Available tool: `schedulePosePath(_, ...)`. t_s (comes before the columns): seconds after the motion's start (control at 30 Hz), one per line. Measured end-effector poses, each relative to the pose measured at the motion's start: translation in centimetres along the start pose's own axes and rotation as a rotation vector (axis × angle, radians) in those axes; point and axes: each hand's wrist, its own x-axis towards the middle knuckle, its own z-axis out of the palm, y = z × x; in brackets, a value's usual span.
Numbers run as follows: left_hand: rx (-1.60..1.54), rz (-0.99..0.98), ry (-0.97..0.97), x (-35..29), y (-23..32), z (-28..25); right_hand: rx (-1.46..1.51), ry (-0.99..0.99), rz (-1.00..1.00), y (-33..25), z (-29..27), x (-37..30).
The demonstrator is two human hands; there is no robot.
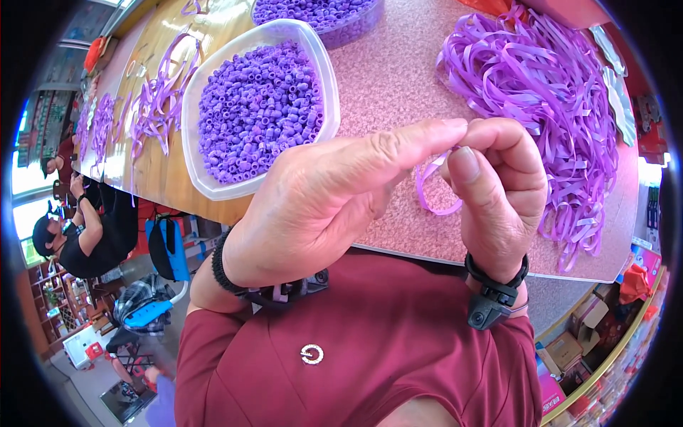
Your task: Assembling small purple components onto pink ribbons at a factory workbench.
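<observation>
In front of my chest my two hands meet over the table's right half. My left hand (327, 178) reaches across with its index finger stretched and its other fingers curled under; its thumb is mostly hidden. The index tip touches the fingertips of my right hand (501, 185), which are bent in a pinch. A thin purple ribbon (421, 196) loops down between the hands from their meeting fingertips, and both appear to grip it. Anything small inside the pinch is hidden. Close by my left hand stands a white plastic tub (191, 135) full of purple beads (260, 107).
A big heap of purple ribbons (541, 107) lies at the right. A second tub of beads (348, 32) stands at the back. More ribbon strands (160, 107) lie on the wooden tabletop (178, 178). At far left sits another person (85, 235) in dark clothes, near a blue chair (167, 245).
</observation>
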Motion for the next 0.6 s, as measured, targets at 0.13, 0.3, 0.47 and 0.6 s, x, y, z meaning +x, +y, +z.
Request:
schedulePosePath(0.13,0.083,-0.012,-0.022,-0.02,-0.05,-0.49,-0.096,-0.016,-0.050,-0.01,-0.20,0.10)
schedulePosePath(0.3,0.069,-0.073,-0.005,-0.03,-0.02,-0.42,-0.504,-0.039,-0.291,0.61,-0.94,0.28)
schedulePosePath(0.47,-0.104,-0.103,0.063,-0.34,-0.52,0.24,-0.667,-0.007,-0.415,0.70,-0.40,0.20)
schedulePosePath(0.6,-0.134,-0.144,0.041,-0.41,-0.55,-0.02,-0.742,-0.042,-0.459,0.78,-0.42,0.23)
